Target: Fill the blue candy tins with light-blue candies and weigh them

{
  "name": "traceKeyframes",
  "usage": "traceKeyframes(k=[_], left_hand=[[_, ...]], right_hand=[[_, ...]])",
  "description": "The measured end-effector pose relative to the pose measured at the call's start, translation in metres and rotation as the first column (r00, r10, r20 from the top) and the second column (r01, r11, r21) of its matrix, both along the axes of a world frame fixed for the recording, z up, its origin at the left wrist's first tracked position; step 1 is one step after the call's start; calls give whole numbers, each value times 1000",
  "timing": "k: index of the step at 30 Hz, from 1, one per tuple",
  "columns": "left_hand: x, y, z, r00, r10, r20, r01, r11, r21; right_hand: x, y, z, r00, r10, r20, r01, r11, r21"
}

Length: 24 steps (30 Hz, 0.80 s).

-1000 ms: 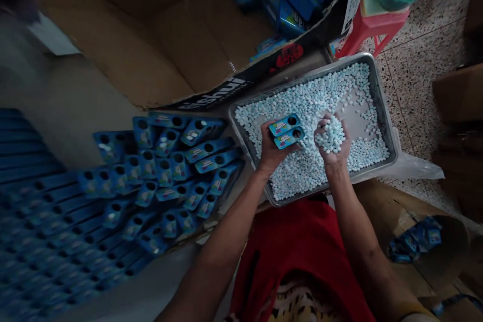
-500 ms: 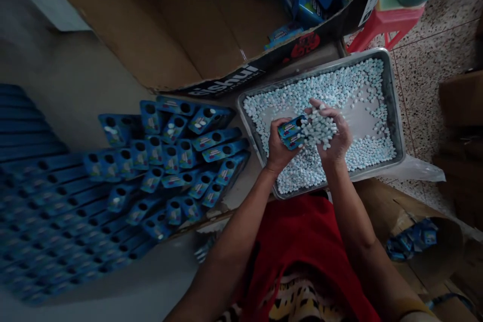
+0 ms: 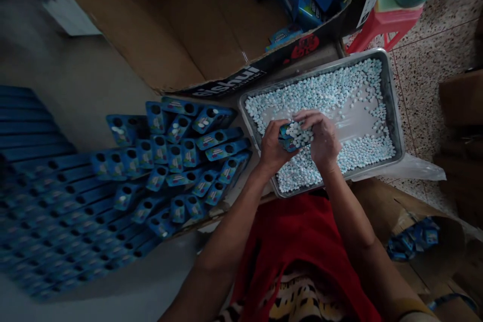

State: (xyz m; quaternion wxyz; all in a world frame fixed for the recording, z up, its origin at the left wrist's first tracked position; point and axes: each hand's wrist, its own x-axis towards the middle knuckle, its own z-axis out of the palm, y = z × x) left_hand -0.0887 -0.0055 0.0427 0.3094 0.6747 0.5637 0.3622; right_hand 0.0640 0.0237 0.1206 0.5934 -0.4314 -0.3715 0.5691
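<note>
Over the left half of the tray point(image 3: 394, 105), the left hand point(image 3: 270, 148) grips blue boxes point(image 3: 290, 145), fingers wrapped round their sides. Pellets point(image 3: 299, 134) lie on their tops, the right hand point(image 3: 325, 142) bent over them — whether its fingers close on any, I cannot tell. More pellets cover much of the tray; a carton point(image 3: 204, 25) stands beyond it.

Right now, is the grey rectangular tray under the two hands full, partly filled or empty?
Partly filled: small pale pellets cover much of the grey rectangular tray, but bare bottom shows beside the right hand.
</note>
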Motion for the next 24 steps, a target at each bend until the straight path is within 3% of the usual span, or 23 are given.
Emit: traceKeyframes(k=[3,5,8,12,14,17,22,24], left_hand=[[-5,4,-1,1000,-8,-11,9,998,57],[-10,3,-4,1000,-6,16,5,997,76],[-12,-8,-14,982,102,162,-116,990,82],[6,-35,-39,897,307,317,-323,946,-1],[21,-44,-51,875,360,324,-377,926,-11],[44,-47,-63,856,412,311,-426,904,-27],[84,-35,-66,813,467,347,-457,882,-115],[100,-30,-61,805,452,386,-412,892,-184]], right_hand=[[5,-8,5,990,125,61,-126,992,5],[17,-17,6,982,145,122,-139,989,-53],[49,-42,-5,941,21,337,29,989,-143],[81,-90,-47,745,-25,667,232,947,-224],[76,-106,-69,698,-3,716,282,921,-270],[45,-111,-91,727,-45,685,350,882,-314],[-2,-93,-99,771,-280,572,485,841,-242],[-6,-86,-98,759,-403,511,572,788,-228]])
